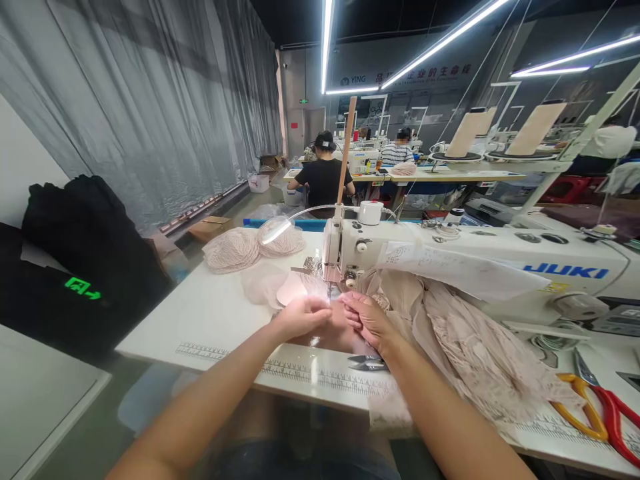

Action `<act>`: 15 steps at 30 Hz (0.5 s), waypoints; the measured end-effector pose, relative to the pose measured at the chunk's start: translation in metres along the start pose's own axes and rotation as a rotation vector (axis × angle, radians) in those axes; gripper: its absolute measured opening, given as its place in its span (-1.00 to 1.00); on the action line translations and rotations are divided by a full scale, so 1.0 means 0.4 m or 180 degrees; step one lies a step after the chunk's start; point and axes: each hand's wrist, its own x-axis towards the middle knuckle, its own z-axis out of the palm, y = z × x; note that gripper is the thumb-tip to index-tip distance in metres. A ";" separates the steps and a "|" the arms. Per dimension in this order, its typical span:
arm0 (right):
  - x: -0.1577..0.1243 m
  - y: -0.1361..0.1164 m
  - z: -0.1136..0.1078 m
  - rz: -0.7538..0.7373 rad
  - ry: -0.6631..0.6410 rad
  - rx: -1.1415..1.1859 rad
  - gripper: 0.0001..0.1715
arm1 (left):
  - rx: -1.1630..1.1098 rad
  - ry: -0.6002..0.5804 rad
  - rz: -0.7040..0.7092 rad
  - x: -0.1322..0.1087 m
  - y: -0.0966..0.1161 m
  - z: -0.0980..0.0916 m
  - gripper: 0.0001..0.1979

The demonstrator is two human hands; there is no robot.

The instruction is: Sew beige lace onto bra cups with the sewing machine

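while the left hand (306, 317) and right hand (367, 321) pinch it near the sewing machine (480, 243), pale pink fabric (457, 333) lies bunched on the white surface (210, 317). it looks sheer and crinkled, its loose folds ruffled toward the right.

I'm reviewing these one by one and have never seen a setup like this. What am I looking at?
There is no robot here: the single picture comes from a camera on the wearer's head, looking forward and down. The bare left hand and right hand are close together at the needle end of a white JUKI sewing machine, apparently handling thin pale pink fabric; the exact grip is unclear. On the white table lie a fabric heap, round pink bundles, small snips, and orange and red scissor handles.
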 end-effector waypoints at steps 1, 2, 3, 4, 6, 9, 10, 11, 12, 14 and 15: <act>0.002 0.003 0.001 0.0105 0.0007 0.0047 -0.65 | -0.0028 0.0133 0.0114 0.001 0.010 -0.006 -0.62; 0.005 0.006 0.002 0.0200 0.0023 0.0087 -0.68 | -0.0065 0.0239 0.0224 0.004 0.022 -0.010 -0.59; 0.008 0.009 0.003 0.0275 0.0055 0.0128 -0.70 | -0.0130 0.0277 0.0326 0.008 0.035 -0.013 -0.55; 0.010 0.012 0.003 0.0331 0.0101 0.0173 -0.72 | -0.0232 0.0223 0.0414 0.013 0.047 -0.013 -0.52; 0.016 0.014 0.003 0.0416 0.0205 0.0273 -0.73 | -0.0560 -0.0070 0.0539 0.025 0.069 -0.011 -0.49; 0.025 0.011 -0.003 0.0538 0.0359 0.0408 -0.73 | -0.1098 -0.0388 0.0672 0.037 0.087 -0.011 -0.59; 0.029 0.009 -0.005 0.0584 0.0411 0.0438 -0.74 | -0.1190 -0.0434 0.0716 0.040 0.089 -0.013 -0.63; 0.034 0.009 -0.008 0.0629 0.0465 0.0459 -0.76 | -0.1227 -0.0472 0.0764 0.042 0.089 -0.016 -0.66; 0.040 0.009 -0.009 0.0676 0.0519 0.0470 -0.80 | -0.1193 -0.0502 0.0810 0.044 0.087 -0.019 -0.67; 0.055 0.012 -0.009 0.0760 0.0635 0.0477 -0.85 | -0.1016 -0.0474 0.0897 0.052 0.078 -0.026 -0.65; 0.065 0.016 -0.007 0.0788 0.0707 0.0480 -0.79 | -0.0924 -0.0397 0.0941 0.057 0.071 -0.028 -0.65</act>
